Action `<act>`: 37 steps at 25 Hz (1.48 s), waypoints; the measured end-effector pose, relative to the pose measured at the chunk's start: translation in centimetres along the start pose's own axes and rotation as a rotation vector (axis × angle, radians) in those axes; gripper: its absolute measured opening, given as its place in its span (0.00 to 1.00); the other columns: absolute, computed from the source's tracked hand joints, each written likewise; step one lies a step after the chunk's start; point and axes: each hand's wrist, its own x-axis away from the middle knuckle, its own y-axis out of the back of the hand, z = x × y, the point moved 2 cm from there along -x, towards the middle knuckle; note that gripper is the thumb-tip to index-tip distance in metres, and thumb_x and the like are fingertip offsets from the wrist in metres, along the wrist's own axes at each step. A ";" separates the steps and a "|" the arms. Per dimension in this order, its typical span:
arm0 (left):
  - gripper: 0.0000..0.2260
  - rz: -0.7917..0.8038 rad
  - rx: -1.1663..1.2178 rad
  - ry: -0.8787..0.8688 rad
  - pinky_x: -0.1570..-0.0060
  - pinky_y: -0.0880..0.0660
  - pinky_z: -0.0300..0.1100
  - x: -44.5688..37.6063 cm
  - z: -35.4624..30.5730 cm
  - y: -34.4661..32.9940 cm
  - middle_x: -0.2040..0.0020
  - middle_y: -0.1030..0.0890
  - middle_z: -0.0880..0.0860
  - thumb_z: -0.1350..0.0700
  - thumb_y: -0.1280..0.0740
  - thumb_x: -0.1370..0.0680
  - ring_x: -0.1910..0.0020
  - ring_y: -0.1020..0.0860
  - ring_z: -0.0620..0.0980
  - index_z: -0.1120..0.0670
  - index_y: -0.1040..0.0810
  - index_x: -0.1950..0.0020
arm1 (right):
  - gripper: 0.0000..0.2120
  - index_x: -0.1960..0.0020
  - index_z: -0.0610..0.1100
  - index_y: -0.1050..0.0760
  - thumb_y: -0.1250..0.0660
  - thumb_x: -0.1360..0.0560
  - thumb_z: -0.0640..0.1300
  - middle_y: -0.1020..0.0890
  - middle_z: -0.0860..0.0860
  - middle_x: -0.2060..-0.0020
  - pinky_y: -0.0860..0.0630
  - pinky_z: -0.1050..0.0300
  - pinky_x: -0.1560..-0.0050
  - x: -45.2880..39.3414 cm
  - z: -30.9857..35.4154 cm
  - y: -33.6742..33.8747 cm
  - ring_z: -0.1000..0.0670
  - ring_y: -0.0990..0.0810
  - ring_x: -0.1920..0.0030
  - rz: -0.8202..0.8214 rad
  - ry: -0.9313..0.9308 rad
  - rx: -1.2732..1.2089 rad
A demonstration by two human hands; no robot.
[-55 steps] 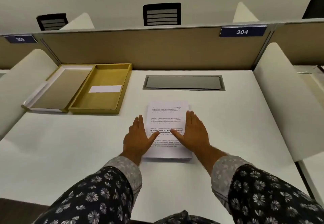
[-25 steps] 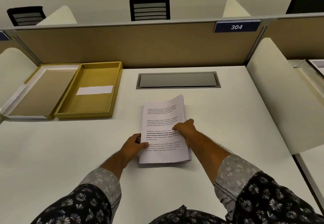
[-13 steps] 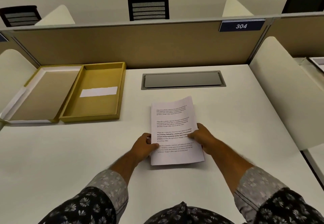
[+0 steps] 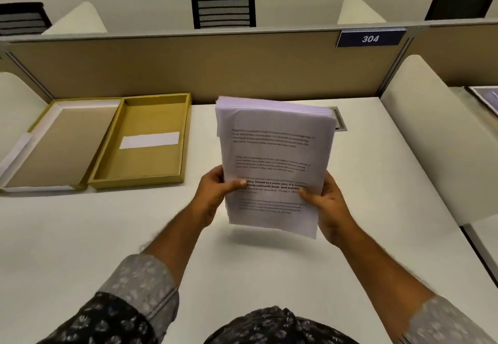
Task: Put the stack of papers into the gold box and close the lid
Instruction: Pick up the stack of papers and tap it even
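A thick stack of printed white papers (image 4: pixel 275 160) hangs tilted above the middle of the white desk, its far end raised. My left hand (image 4: pixel 215 195) grips its left edge, thumb on the top sheet. My right hand (image 4: pixel 326 203) grips the right edge the same way. The open gold box (image 4: pixel 105 179) lies at the back left of the desk, a white label on its floor. Its lid (image 4: pixel 43 144) lies upturned, touching the box's left side.
A tan divider (image 4: pixel 188 66) with a blue "304" sign (image 4: pixel 370 38) closes the desk's far edge. Cream side panels (image 4: pixel 442 138) rise on the right and left. A grey cable hatch (image 4: pixel 340 120) is mostly hidden behind the papers. Black chairs stand beyond the divider.
Both hands went from lying flat on the stack to gripping its side edges. The stack has come up off the desk and now tilts towards me.
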 end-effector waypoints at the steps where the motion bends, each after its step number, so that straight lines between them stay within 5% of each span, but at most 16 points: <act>1: 0.27 -0.032 -0.041 -0.069 0.42 0.16 0.49 0.4 -0.9 -0.2 0.40 0.11 0.50 0.53 0.15 0.34 0.42 0.13 0.53 0.49 0.15 0.36 | 0.23 0.32 0.55 0.21 0.25 0.24 0.39 0.14 0.48 0.37 0.13 0.48 0.45 -0.2 0.6 0.1 0.44 0.13 0.39 -0.006 0.029 0.013; 3: 0.22 -0.080 -0.084 -0.198 0.48 0.14 0.45 1.3 -1.5 -0.9 0.43 0.11 0.49 0.51 0.16 0.33 0.45 0.12 0.52 0.47 0.13 0.40 | 0.23 0.33 0.60 0.21 0.27 0.21 0.37 0.13 0.53 0.39 0.15 0.57 0.45 -0.4 1.4 0.3 0.51 0.14 0.39 -0.022 0.062 0.101; 6: 0.18 -0.146 -0.126 -0.268 0.48 0.14 0.48 2.5 0.1 -1.8 0.46 0.11 0.49 0.54 0.18 0.30 0.47 0.13 0.55 0.50 0.12 0.41 | 0.21 0.31 0.55 0.24 0.29 0.18 0.36 0.14 0.54 0.41 0.16 0.59 0.45 0.0 0.4 0.6 0.51 0.15 0.38 -0.043 0.041 0.169; 11: 0.16 -0.185 -0.115 -0.178 0.52 0.16 0.38 4.1 4.0 -2.4 0.46 0.11 0.44 0.58 0.21 0.26 0.48 0.13 0.47 0.38 0.12 0.44 | 0.22 0.36 0.70 0.23 0.31 0.19 0.42 0.15 0.63 0.43 0.19 0.70 0.49 1.9 -1.8 0.7 0.61 0.16 0.41 -0.056 0.022 0.265; 14: 0.20 -0.213 -0.076 -0.079 0.56 0.18 0.32 4.5 5.5 -2.6 0.48 0.11 0.41 0.60 0.22 0.25 0.49 0.13 0.42 0.33 0.13 0.48 | 0.22 0.27 0.61 0.27 0.32 0.16 0.42 0.17 0.62 0.38 0.19 0.70 0.46 2.0 -3.4 0.5 0.61 0.18 0.37 -0.001 0.016 0.314; 17: 0.21 -0.203 -0.089 -0.014 0.55 0.16 0.36 4.2 6.9 -2.7 0.48 0.11 0.42 0.64 0.23 0.26 0.47 0.13 0.49 0.35 0.13 0.48 | 0.21 0.26 0.54 0.27 0.32 0.16 0.39 0.16 0.62 0.39 0.18 0.68 0.46 1.3 -4.5 0.9 0.60 0.17 0.37 0.011 -0.016 0.352; 23: 0.14 -0.319 -0.171 0.076 0.46 0.16 0.48 3.9 10.4 -4.3 0.46 0.12 0.50 0.62 0.22 0.25 0.45 0.15 0.56 0.47 0.15 0.43 | 0.23 0.35 0.61 0.24 0.37 0.16 0.33 0.16 0.71 0.44 0.24 0.77 0.48 0.9 -6.5 2.2 0.67 0.19 0.40 0.055 -0.104 0.503; 29: 0.12 -0.309 -0.260 -0.007 0.46 0.17 0.48 4.6 11.7 -4.2 0.49 0.14 0.42 0.56 0.24 0.23 0.48 0.15 0.47 0.37 0.19 0.50 | 0.19 0.33 0.59 0.24 0.37 0.15 0.36 0.15 0.68 0.43 0.19 0.72 0.48 0.9 -7.9 2.5 0.63 0.17 0.41 -0.030 -0.113 0.470; 34: 0.12 -0.162 -0.232 0.025 0.41 0.16 0.50 4.0 10.4 -0.5 0.45 0.12 0.45 0.51 0.24 0.27 0.44 0.14 0.52 0.40 0.16 0.46 | 0.20 0.24 0.49 0.27 0.36 0.14 0.38 0.18 0.54 0.33 0.21 0.52 0.31 2.0 -8.6 -0.6 0.53 0.19 0.33 -0.113 -0.074 0.516; 37: 0.17 -0.098 -0.197 0.039 0.43 0.15 0.45 3.4 8.7 4.2 0.43 0.13 0.43 0.52 0.21 0.30 0.43 0.15 0.48 0.41 0.16 0.42 | 0.24 0.20 0.49 0.32 0.34 0.14 0.40 0.20 0.52 0.31 0.21 0.55 0.30 1.7 -7.4 -4.7 0.49 0.21 0.30 -0.051 -0.082 0.586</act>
